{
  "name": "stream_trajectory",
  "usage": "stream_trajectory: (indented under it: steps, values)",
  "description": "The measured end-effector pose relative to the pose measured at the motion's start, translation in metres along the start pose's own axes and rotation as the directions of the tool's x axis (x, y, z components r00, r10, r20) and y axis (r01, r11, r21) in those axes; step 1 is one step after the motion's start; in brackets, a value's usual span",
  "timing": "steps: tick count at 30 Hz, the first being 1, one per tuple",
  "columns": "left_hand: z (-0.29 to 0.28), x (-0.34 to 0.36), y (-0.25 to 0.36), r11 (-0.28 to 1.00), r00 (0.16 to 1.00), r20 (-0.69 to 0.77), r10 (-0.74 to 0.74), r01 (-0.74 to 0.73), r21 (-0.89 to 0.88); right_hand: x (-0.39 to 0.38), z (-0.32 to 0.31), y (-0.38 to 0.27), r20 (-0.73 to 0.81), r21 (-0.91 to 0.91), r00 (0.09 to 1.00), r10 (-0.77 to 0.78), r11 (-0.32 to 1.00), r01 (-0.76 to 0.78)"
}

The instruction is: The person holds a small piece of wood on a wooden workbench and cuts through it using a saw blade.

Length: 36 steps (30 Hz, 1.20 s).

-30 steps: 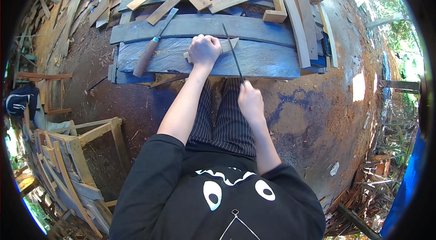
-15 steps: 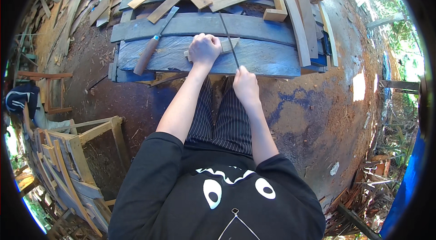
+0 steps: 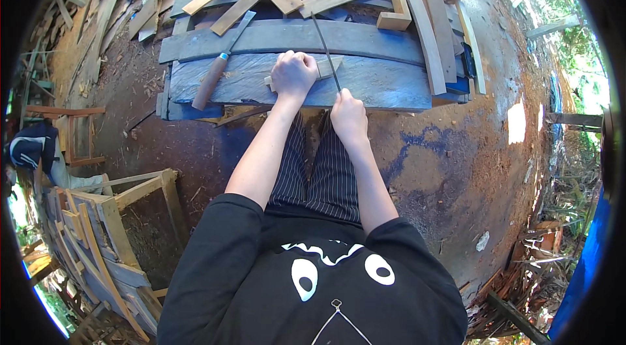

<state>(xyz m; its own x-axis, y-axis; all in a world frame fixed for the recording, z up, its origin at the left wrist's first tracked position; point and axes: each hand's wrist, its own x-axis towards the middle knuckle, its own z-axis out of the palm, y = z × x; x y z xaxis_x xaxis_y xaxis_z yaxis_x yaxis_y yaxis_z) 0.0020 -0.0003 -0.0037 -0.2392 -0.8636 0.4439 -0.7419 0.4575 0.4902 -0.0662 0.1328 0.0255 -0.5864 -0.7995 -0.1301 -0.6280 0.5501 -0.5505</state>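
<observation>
Upper centre of frame: left hand [image 3: 295, 75], fingers curling together, holding wood piece [image 3: 324, 70] on plank [image 3: 385, 84]. Near frame centre: right hand [image 3: 349, 112] clamping fingers on thin dark tool [image 3: 323, 44], tool crossing wood piece.

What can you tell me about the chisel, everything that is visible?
The chisel lies slanted left of the left hand, its tip pointing away and rightward. The long brown handle looks wooden; a bluish band joins it to a flat, grey, metal-looking blade, widening toward the tip. The handle lies on the front board, the blade over the plank behind. Neither hand touches it.
</observation>
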Motion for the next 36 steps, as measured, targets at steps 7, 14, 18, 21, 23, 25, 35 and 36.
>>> stream_trajectory:
  steps: [7,14,18,21,23,25,35,36]
  values:
    - [-0.002,-0.002,-0.005,1.0,1.0,0.002,-0.021,0.021,0.009,-0.079,-0.016,0.029,0.114,-0.042,0.988,0.1,0.994,-0.096]
    - [0.0,0.002,-0.005,0.998,0.998,0.016,0.059,-0.059,-0.008,0.0,0.001,-0.002,-0.002,-0.043,1.0,0.007,0.999,-0.007]
    - [0.0,0.002,-0.005,0.999,1.0,0.005,0.0,0.0,0.051,-0.005,0.002,0.0,0.008,-0.027,1.0,-0.012,1.0,0.012]
    - [-0.003,0.001,-0.005,0.999,0.999,0.017,-0.032,0.031,0.036,-0.054,-0.007,0.027,0.063,-0.02,0.998,0.025,1.0,-0.024]
    - [-0.005,0.003,-0.008,0.999,0.999,0.025,-0.039,0.038,0.028,-0.08,-0.014,0.036,0.111,0.002,0.993,0.051,0.999,-0.052]
    - [-0.007,0.003,-0.011,0.999,0.999,0.011,0.041,-0.041,-0.033,-0.077,-0.015,0.031,0.102,-0.005,0.994,0.034,0.999,-0.034]
    - [0.0,0.001,-0.008,0.999,0.999,0.002,0.033,-0.033,0.01,-0.012,0.008,0.007,-0.015,-0.013,0.999,-0.029,1.0,0.028]
    - [0.0,0.001,-0.011,0.999,1.0,0.0,0.028,-0.028,0.015,-0.032,0.005,0.013,0.02,-0.022,1.0,-0.013,1.0,0.013]
